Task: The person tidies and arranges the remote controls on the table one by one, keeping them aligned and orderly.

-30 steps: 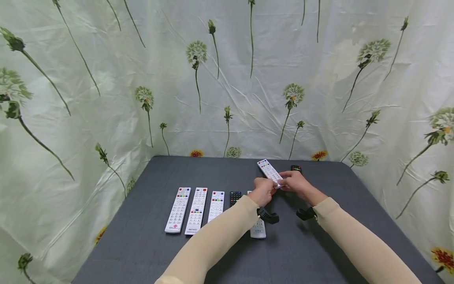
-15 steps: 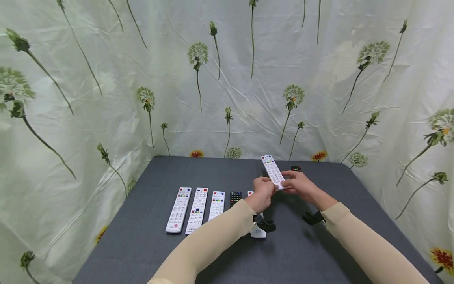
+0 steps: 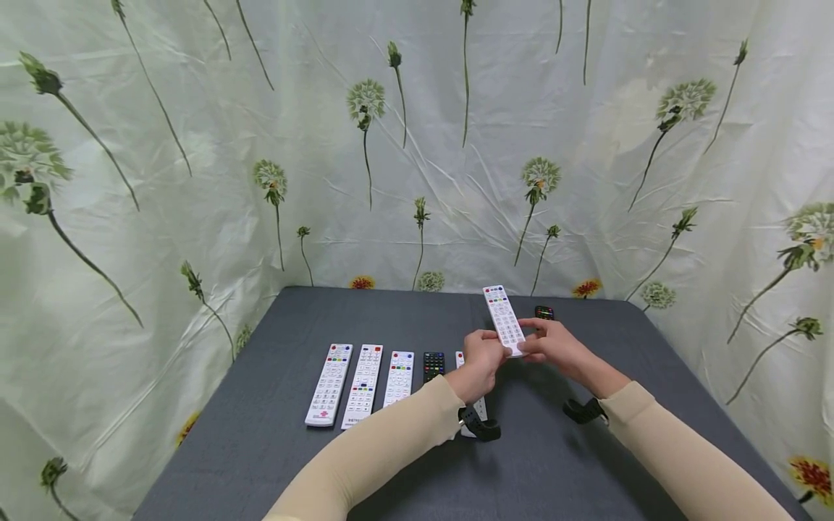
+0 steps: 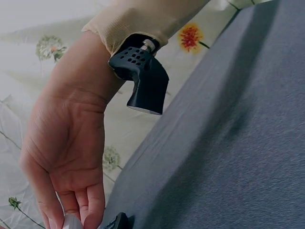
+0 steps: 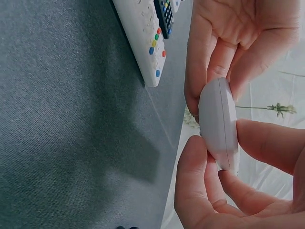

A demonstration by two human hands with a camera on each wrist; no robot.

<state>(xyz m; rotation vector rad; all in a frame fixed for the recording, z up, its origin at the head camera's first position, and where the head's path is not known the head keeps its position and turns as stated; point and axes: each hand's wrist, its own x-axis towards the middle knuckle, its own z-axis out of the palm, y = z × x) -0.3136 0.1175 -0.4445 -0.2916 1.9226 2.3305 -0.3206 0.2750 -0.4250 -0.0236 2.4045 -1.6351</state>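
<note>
Above the back of the table, a white remote control (image 3: pixel 504 318) with small coloured buttons is held between both hands, its far end tipped up. My left hand (image 3: pixel 481 358) pinches its near end from the left, while my right hand (image 3: pixel 557 344) grips the same end from the right. The right wrist view shows the rounded butt of the remote (image 5: pixel 219 121), with left fingers (image 5: pixel 200 62) above and right fingers (image 5: pixel 193 176) below. In the left wrist view the right hand (image 4: pixel 71 138) fills the left side, and only a bit of the remote (image 4: pixel 72 222) shows.
Three white remotes (image 3: pixel 329 387) and a black remote (image 3: pixel 433 365) form a row on the grey table (image 3: pixel 521 463). Another white one (image 3: pixel 481 409) lies partly behind the left hand. A black remote (image 3: pixel 544 312) sits near the back right. Flower-patterned cloth (image 3: pixel 313 145) hangs behind.
The held remote has swung to point more directly away and shifted slightly right. Both hands still grip its near end, and the right forearm has moved a little outward.
</note>
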